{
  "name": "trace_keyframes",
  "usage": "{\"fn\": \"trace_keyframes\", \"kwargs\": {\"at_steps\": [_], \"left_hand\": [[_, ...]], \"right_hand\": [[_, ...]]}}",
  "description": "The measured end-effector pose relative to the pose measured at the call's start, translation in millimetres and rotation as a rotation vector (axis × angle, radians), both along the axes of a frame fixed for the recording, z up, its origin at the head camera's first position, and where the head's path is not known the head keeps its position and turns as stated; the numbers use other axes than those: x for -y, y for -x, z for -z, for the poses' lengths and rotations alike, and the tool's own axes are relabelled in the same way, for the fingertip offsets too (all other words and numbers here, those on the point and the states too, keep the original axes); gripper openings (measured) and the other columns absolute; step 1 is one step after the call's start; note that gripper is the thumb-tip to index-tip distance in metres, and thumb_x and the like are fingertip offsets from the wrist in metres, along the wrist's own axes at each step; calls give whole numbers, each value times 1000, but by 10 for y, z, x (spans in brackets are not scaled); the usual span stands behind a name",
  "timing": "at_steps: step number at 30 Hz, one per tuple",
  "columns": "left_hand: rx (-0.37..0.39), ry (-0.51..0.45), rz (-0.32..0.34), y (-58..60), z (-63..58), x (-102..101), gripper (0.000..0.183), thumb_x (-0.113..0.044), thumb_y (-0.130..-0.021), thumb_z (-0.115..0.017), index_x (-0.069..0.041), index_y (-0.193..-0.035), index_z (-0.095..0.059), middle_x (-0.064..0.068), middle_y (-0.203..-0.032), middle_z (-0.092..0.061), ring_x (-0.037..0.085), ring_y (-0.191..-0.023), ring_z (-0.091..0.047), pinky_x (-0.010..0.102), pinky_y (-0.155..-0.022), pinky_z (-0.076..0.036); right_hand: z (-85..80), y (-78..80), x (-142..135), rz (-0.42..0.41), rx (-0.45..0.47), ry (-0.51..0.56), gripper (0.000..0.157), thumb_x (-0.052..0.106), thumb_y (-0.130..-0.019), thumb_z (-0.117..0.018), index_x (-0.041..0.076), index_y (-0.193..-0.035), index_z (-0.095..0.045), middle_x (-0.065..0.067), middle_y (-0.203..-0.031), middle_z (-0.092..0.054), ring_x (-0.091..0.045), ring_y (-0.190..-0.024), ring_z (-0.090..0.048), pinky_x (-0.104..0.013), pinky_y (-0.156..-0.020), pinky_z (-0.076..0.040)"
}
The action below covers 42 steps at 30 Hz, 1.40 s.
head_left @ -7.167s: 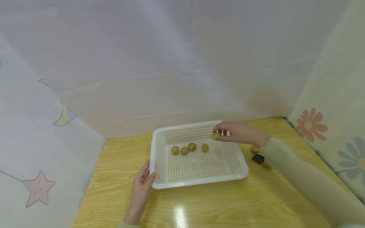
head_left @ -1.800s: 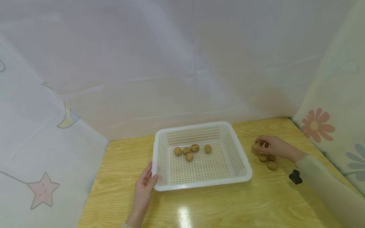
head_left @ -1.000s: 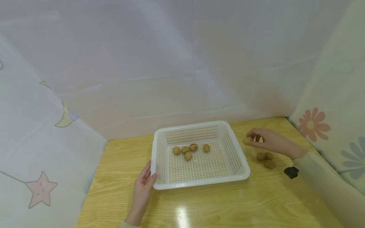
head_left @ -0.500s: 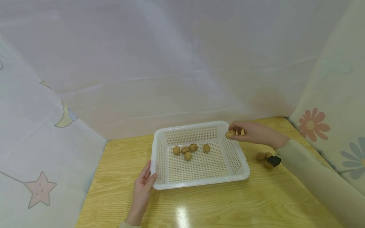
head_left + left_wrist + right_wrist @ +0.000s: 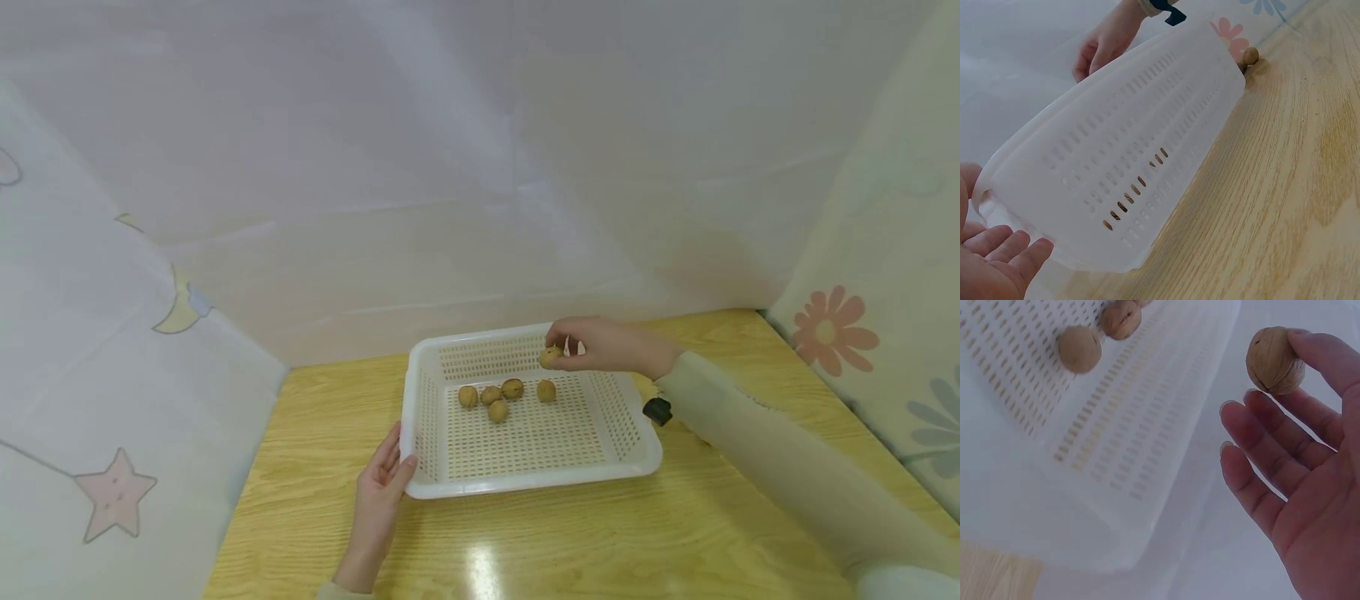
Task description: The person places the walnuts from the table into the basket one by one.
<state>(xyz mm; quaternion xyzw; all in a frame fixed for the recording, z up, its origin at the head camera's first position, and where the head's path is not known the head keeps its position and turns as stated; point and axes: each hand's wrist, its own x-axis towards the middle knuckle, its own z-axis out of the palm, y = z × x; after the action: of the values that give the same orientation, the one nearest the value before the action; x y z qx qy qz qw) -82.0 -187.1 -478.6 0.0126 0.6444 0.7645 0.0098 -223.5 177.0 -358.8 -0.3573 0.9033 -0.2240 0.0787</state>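
Against the frame from half a second ago, we see that the right hand (image 5: 606, 345) has moved leftward, from the basket's far right corner to over its far side, bringing the held walnut (image 5: 1275, 360) with it; the left hand (image 5: 375, 500) and the white basket (image 5: 525, 482) have kept their places, and the loose walnuts on the worktop (image 5: 337, 408), in plain sight then, are now mostly hidden by the right sleeve (image 5: 772, 458) in the head view. We count one basket; five walnuts (image 5: 497, 412) lie on its floor, four grouped toward the left and one set apart to their right; one more is in the right hand; the left wrist view shows at least one stray walnut (image 5: 1250, 55) past the basket's far end, though we cannot tell the full number there. As for the hands, the right pinches its walnut between thumb and forefinger, the other fingers spread loosely; the left grips the basket's left end, thumb on the rim and fingers against the outside.
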Motion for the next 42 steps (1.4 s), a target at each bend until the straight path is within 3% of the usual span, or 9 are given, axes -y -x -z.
{"fn": "trace_keyframes", "kwargs": {"at_steps": [10, 14, 25, 29, 36, 42], "left_hand": [[-15, 7, -2, -2, -5, -2, 60, -14, -93, -57, -7, -146, -29, 8, -147, -36, 25, -131, -40, 31, -102, -41], [-33, 25, 18, -2, 2, 6, 60, -14, -94, -55, -4, -146, -27, 13, -148, -33, 30, -132, -37, 31, -102, -41], [-15, 18, -1, -4, 3, 4, 61, -15, -93, -57, -5, -146, -27, 14, -147, -34, 27, -130, -40, 32, -100, -42], [-12, 9, -6, -1, 6, 1, 61, -16, -93, -58, -7, -146, -29, 12, -147, -36, 26, -130, -41, 33, -101, -41], [-2, 16, -1, 4, 25, 6, 59, -18, -93, -58, -14, -146, -32, 6, -146, -38, 22, -129, -43, 30, -101, -43], [-16, 13, -5, 1, 29, 6, 59, -17, -93, -58, -12, -146, -31, 7, -145, -39, 22, -128, -44, 30, -101, -43]], "right_hand": [[305, 145, 344, -81, 10, 18, 26, 31, -88, -65, 15, -108, -61, 7, -94, -59, -8, -74, -53, -23, -64, -50], [428, 185, 422, -96, 44, -9, 26, 25, -89, -64, 13, -112, -64, 7, -93, -58, -9, -76, -53, -23, -63, -50], [783, 234, 573, -120, 121, -148, 19, 25, -88, -66, 18, -105, -63, 8, -93, -61, -10, -81, -56, -25, -69, -50], [847, 217, 626, -122, 141, -181, 18, 24, -86, -67, 18, -103, -64, 6, -90, -62, -10, -79, -55, -26, -69, -49], [916, 210, 684, -160, 80, -272, 15, 27, -86, -66, 17, -97, -62, 6, -81, -58, -7, -71, -48, -24, -62, -45], [936, 225, 680, -134, 102, -233, 16, 27, -86, -67, 20, -100, -63, 7, -89, -61, -11, -80, -55, -27, -70, -49]]}}
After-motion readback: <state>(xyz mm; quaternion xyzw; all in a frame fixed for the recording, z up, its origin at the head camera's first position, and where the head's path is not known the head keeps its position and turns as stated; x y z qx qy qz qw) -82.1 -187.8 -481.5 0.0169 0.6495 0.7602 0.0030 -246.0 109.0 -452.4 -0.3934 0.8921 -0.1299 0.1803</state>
